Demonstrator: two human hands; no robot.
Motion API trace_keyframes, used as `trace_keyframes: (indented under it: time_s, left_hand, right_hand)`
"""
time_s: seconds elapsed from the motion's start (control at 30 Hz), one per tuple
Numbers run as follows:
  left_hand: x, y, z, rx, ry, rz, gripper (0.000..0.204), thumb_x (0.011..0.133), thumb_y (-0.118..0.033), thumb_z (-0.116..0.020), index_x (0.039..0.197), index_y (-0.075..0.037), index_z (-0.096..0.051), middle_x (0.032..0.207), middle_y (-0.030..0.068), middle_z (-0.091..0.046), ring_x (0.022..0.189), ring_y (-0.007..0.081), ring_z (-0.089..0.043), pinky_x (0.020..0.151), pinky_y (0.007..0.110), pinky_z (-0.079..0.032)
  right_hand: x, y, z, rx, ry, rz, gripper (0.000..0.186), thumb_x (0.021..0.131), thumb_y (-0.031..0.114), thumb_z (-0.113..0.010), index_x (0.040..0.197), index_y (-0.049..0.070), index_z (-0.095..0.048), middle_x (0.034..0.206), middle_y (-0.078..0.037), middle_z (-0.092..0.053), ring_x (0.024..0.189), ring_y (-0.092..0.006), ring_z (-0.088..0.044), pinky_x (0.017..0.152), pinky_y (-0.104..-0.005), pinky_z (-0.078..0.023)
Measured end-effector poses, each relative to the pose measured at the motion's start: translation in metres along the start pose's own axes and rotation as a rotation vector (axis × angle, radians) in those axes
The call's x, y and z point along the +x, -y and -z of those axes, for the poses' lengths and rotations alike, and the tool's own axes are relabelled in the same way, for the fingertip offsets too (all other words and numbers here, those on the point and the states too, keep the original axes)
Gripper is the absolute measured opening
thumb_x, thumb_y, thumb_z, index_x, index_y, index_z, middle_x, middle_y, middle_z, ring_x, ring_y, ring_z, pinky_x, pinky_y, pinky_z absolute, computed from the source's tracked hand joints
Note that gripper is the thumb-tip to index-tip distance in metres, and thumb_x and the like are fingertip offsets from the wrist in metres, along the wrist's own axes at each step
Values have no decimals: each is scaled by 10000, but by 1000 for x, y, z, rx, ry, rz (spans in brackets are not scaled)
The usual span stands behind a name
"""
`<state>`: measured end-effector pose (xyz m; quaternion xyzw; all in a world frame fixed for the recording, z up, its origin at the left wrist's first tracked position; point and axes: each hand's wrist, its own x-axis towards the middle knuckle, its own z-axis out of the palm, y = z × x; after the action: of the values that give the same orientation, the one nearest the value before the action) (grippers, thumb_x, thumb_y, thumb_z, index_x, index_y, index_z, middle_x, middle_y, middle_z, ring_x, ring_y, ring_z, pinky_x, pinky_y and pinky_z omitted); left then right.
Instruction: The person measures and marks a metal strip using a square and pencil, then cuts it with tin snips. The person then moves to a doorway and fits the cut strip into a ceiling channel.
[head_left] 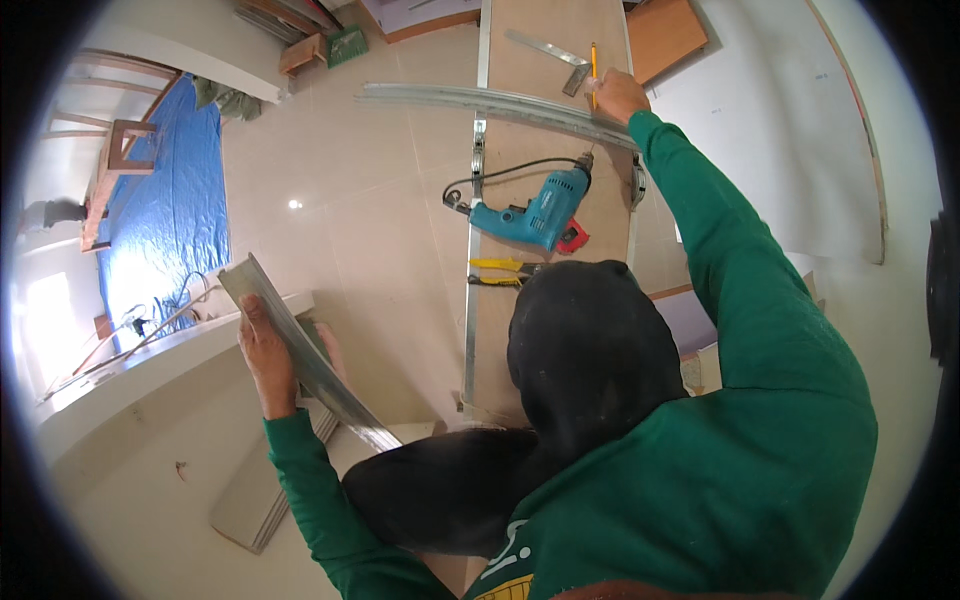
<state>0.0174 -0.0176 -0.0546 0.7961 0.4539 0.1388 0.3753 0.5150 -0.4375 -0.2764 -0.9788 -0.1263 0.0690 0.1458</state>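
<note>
My left hand (pixel 268 355) grips a metal channel (pixel 310 360) held at a slant at lower left. My right hand (pixel 617 95) holds an upright yellow pencil (pixel 594 60) at the far end of a long board (pixel 530 330), beside a metal try square (pixel 540 45). More metal channels (pixel 420 95) lie across the board just below that hand. Nearer me on the board lie a teal drill (pixel 530 215) with its black cord, a red tool or case (pixel 572 237) partly under it, and yellow-handled snips (pixel 495 270). My black-clad knee (pixel 590 340) hides part of the board.
Tiled floor (pixel 350 200) lies left of the board. A blue tarp (pixel 170 180) with wooden framing (pixel 130 150) is beyond a white ledge (pixel 150 365) on the left. Wooden panels (pixel 665 35) and a white sheet (pixel 790 130) stand at upper right; more strips (pixel 270 490) lie at lower left.
</note>
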Motion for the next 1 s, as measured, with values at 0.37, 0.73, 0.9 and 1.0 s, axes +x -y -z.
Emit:
trace_keyframes:
  time_s: [0.37, 0.73, 0.9, 1.0]
  left_hand:
    - [-8, -1, -25, -163, 149, 107, 976, 1066, -847, -422, 1312, 64, -668, 1093, 82, -635, 1050, 185, -592, 983, 332, -498]
    - [-21, -9, -16, -85, 266, 93, 1214, 969, -959, -428, 1514, 119, -551, 1392, 277, -644, 1337, 339, -617, 1169, 470, -488]
    - [-24, -9, -18, 10, 290, 65, 924, 1121, -768, -387, 1366, 66, -699, 1250, 217, -704, 1215, 241, -632, 1114, 379, -486]
    - [-11, 31, -25, 100, 183, -225, 837, 1157, -680, -405, 1428, 66, -672, 1300, 267, -726, 1225, 260, -660, 1139, 397, -493]
  right_hand:
    - [-274, 77, 9, 391, 403, 61, 305, 1015, 287, -805, 1105, 5, -731, 902, -153, -722, 801, -302, -692, 739, -425, -544]
    - [-287, 60, -63, -421, 826, 224, 232, 996, 253, -802, 1014, 33, -733, 961, -152, -736, 878, -319, -721, 764, -433, -540]
    - [-295, 48, -51, -368, 763, 277, 214, 995, 245, -797, 1011, 43, -728, 966, -148, -730, 884, -318, -719, 771, -433, -539]
    - [-301, 48, -37, -304, 702, 336, 203, 995, 239, -794, 1008, 48, -725, 969, -146, -726, 888, -317, -718, 776, -433, -539]
